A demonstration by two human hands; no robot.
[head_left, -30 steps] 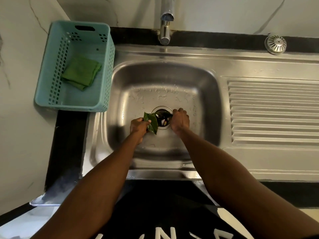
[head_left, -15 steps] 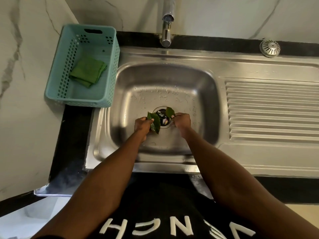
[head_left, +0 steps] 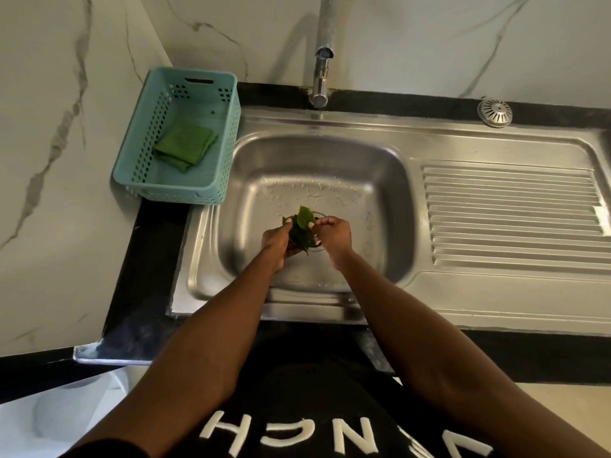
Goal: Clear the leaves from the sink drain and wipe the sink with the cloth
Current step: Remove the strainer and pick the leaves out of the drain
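Note:
Both my hands are down in the steel sink (head_left: pixel 251 200), right over the drain (head_left: pixel 319 247). My left hand (head_left: pixel 276 241) is closed around a bunch of green leaves (head_left: pixel 302 228). My right hand (head_left: pixel 334 234) pinches the same bunch from the right with its fingertips. The hands and leaves hide most of the drain opening. A folded green cloth (head_left: pixel 185 147) lies inside the teal plastic basket (head_left: pixel 132 166) on the counter left of the sink.
The tap (head_left: pixel 322 77) hangs over the sink's back edge. A ribbed draining board (head_left: pixel 512 219) lies to the right, with a round metal strainer (head_left: pixel 495 113) on the black ledge behind it. Water drops dot the basin floor. A marble wall closes the left side.
My right hand picked a leaf out of the drain and brought it to the bunch in my left hand. The camera view shifted, so the sink sits lower and more to the right.

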